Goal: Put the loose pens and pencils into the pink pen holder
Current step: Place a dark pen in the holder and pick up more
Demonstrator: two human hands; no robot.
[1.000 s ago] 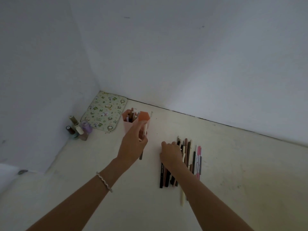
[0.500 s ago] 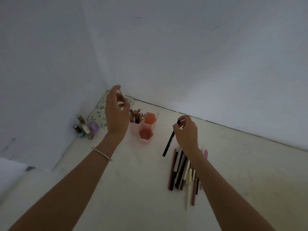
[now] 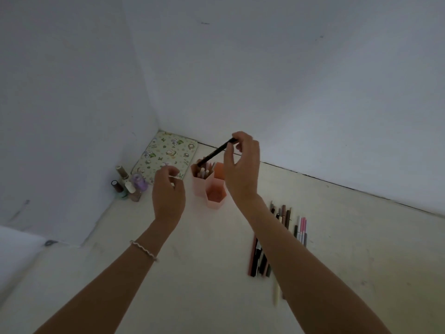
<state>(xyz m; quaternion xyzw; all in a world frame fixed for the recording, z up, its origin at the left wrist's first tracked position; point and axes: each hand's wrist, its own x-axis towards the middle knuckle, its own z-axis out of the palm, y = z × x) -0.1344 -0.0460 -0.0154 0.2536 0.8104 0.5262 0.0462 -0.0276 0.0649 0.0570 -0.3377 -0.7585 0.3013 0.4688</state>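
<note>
The right hand (image 3: 242,168) is raised above the pink pen holder (image 3: 209,186), its grip pinched on the upper end of a black pen (image 3: 215,152) between thumb and fingertips. The pen slants down to the left, and its lower end sits at the mouth of the holder's back-left compartment, which already has several pens and pencils standing in it. Whether the tip is inside that compartment or just above its rim cannot be told. The holder is a cluster of hexagonal tubes; the front one shows only its bare bottom, and the right hand hides part of the one behind it. The left hand (image 3: 168,191) hovers just left of the holder with its fingers curled loosely and apart; something small and pale shows at its fingertips, too small to tell what it is or whether it is held. A thin beaded bracelet (image 3: 144,249) circles the left wrist. The loose pens and pencils (image 3: 279,239) lie in a row on the pale surface (image 3: 192,285) to the right of the holder, partly covered by the right forearm, with a pink and white few at the right end of the row. In the corner behind the holder lies a patterned pad (image 3: 166,155), and beside it stand several small bottles (image 3: 128,186) close against the wall (image 3: 289,80).
</note>
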